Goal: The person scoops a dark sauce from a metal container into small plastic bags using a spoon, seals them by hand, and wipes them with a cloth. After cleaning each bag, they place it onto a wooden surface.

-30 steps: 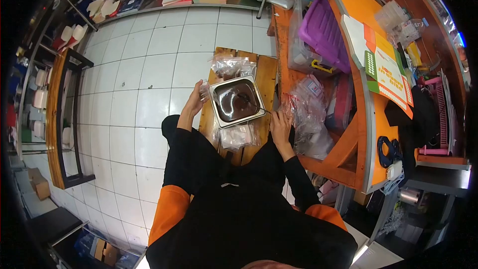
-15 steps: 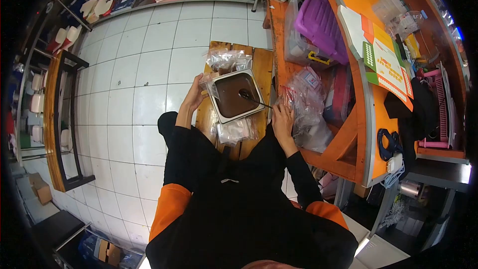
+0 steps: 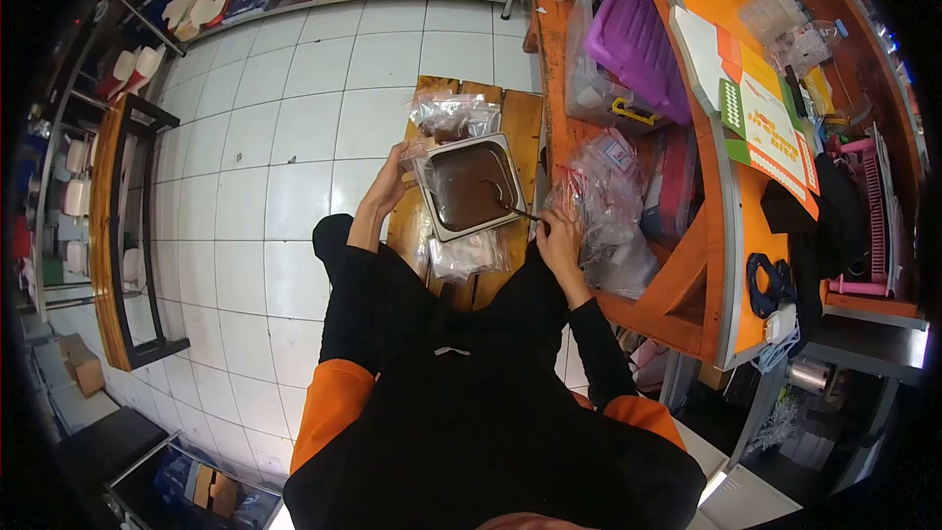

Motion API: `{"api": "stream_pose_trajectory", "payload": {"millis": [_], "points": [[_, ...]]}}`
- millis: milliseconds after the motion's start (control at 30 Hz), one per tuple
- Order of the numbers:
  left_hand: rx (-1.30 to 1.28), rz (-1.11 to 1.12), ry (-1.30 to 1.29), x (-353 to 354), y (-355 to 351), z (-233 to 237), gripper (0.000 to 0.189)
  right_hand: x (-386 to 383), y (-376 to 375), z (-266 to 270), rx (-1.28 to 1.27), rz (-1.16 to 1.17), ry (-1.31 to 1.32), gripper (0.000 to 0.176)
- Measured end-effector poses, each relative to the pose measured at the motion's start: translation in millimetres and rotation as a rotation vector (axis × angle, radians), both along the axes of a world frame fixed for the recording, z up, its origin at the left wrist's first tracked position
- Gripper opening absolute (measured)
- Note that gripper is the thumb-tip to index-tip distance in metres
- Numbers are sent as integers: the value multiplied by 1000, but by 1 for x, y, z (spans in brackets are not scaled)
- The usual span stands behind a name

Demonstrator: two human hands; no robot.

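Note:
A square metal pan [image 3: 453, 236] of brown liquid [image 3: 471, 186], perhaps chocolate sauce, rests on a slatted wooden stool [image 3: 520, 118] before me. My right hand [image 3: 559, 240] is closed round the dark handle of a spoon [image 3: 524, 213], whose bowl is sunk in the liquid near the right side. At the pan's upper left corner, my left hand [image 3: 394, 182] pinches a small clear plastic bag [image 3: 416, 159]. Filled clear bags [image 3: 456, 116] lie behind the pan, and more clear bags [image 3: 466, 257] lie in front of it.
To the right, an orange wooden shelf holds a heap of plastic bags [image 3: 608, 201] and a purple basket [image 3: 636, 44]. Above it is an orange tabletop [image 3: 751, 319] with flat printed boxes [image 3: 770, 123] and dark scissors [image 3: 768, 283]. A wooden bench [image 3: 110, 236] stands left on the tiled floor.
My right hand has moved slightly toward me, and the spoon's bowl has gone from visible in the middle to sunk in the liquid farther right. My left hand stays at the corner.

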State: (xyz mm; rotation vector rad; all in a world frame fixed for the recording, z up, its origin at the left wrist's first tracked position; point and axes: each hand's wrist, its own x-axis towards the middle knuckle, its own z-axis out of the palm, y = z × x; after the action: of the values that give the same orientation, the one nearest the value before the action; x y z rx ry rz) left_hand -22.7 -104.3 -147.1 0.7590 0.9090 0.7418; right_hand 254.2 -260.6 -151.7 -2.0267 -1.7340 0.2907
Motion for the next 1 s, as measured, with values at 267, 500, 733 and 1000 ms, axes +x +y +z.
{"api": "stream_pose_trajectory", "payload": {"millis": [267,500,733,1000], "points": [[-19,32,-19,-1,-2,3,57,10,1,-29,-148,-84,532,16],[-79,-16,-92,-16,5,-12,56,4,7,-42,53,-30,559,15],[-78,13,-79,-24,6,-25,57,-6,11,9,71,31,507,14],[589,142,269,-28,-17,33,47,-13,13,76,170,77,470,14]]}}
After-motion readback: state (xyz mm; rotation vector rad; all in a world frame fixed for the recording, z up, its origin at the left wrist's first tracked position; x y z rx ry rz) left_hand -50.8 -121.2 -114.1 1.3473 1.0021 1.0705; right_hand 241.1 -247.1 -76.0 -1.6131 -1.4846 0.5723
